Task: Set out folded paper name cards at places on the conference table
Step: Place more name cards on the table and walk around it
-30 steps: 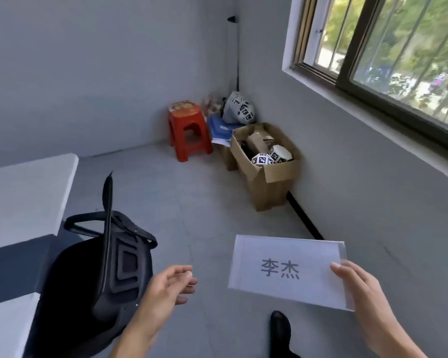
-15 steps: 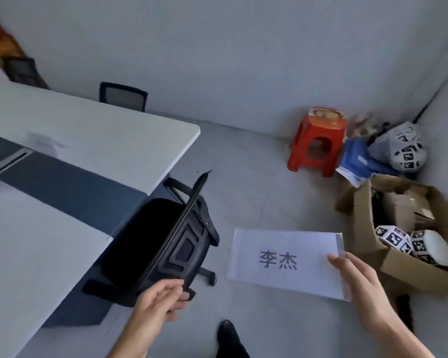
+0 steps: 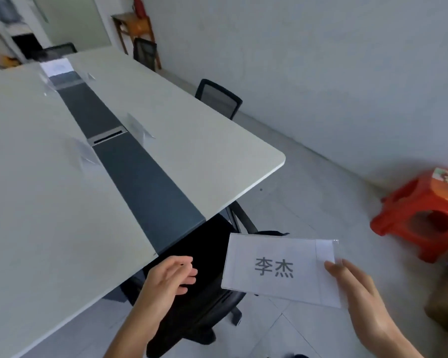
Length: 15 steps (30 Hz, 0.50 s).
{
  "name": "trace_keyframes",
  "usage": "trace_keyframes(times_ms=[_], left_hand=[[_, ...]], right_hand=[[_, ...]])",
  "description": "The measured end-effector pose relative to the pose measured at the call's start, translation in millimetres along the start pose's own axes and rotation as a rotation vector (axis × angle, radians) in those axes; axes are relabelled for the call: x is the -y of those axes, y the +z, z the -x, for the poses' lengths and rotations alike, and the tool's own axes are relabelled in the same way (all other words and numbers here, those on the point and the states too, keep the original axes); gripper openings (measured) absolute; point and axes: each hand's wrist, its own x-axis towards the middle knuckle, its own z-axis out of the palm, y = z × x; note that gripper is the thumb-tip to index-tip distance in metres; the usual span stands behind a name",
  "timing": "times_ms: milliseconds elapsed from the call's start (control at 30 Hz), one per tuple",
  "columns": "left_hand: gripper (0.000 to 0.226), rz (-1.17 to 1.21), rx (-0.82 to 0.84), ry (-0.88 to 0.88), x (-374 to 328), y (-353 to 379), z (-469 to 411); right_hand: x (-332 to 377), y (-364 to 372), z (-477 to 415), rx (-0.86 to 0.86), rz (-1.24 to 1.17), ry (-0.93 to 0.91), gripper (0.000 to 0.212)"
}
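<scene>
name card (image 3: 282, 270): white, printed 李杰, held in the air off the conference table (image 3: 49, 202) near end, above a black chair (image 3: 207, 267) | right hand (image 3: 360, 293): pinching its right edge | left hand (image 3: 168, 277): empty, fingers loosely spread, beside table's near edge

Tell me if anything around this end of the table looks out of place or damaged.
Nothing stands out. The name card is flat and uncreased in the right hand; the left hand is empty. The clear stands on the conference table sit upright.
</scene>
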Motion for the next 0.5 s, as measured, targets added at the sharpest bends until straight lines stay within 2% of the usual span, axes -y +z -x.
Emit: trace_keyframes(times_ms=[167,300,400,500], left_hand=[[0.015,0.044,-0.202,-0.115,2,4,-33],[0.013,0.074,-0.339,-0.164,-15,29,-69],[0.013,0.066,-0.367,-0.162,-47,53,-98],[0.013,0.051,-0.389,-0.149,-71,63,-119]], right_hand=[[11,21,-93,0.158,0.076,0.025,0.019],[32,40,-177,0.320,0.114,-0.028,0.027],[47,56,-241,0.456,0.127,0.002,0.019],[58,80,-297,0.592,0.178,0.000,0.020]])
